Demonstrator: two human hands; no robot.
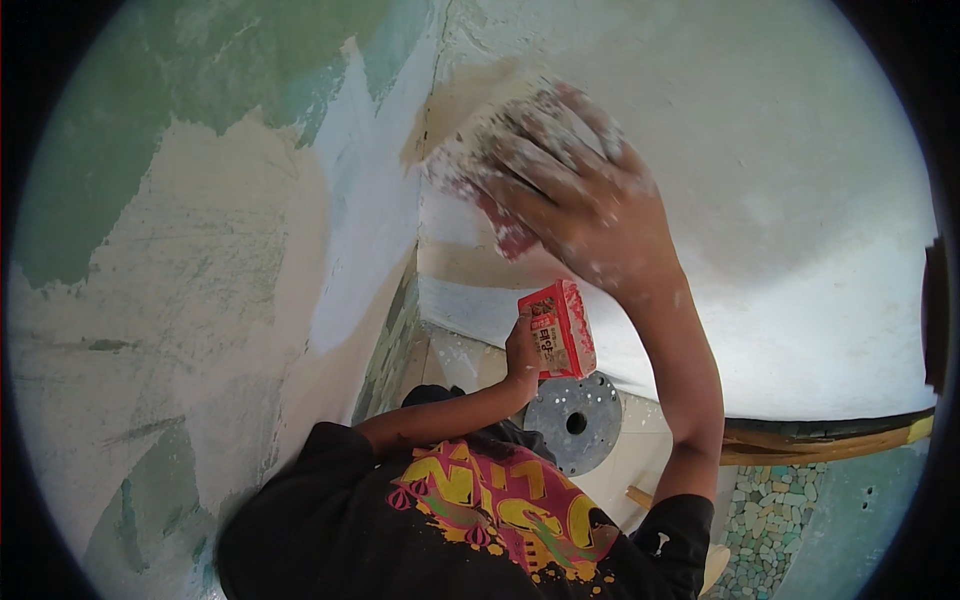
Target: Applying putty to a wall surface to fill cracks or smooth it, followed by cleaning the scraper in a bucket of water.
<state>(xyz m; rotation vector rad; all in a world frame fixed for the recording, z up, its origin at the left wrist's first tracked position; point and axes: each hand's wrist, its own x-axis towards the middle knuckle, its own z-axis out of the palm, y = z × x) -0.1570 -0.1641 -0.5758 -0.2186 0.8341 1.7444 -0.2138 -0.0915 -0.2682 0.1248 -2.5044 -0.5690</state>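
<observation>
Red, putty-smeared sanding pad (505,165) sits flat against the pale plastered wall (800,200) just right of the inner corner, far from the body. The right hand (590,205) presses on it with fingers spread wide across its back, palm bearing down. The pad appears light, thin and somewhat flexible; best held as now, with flat pressure over its back, since a grip by the edge would likely let it buckle or slip on the dust. Nearer in, the left hand (522,350) holds a small red block (558,328) upright, fingers closed narrowly round its lower left side. It looks light and rigid. A grey round flanged disc (573,422) lies on the floor below.
</observation>
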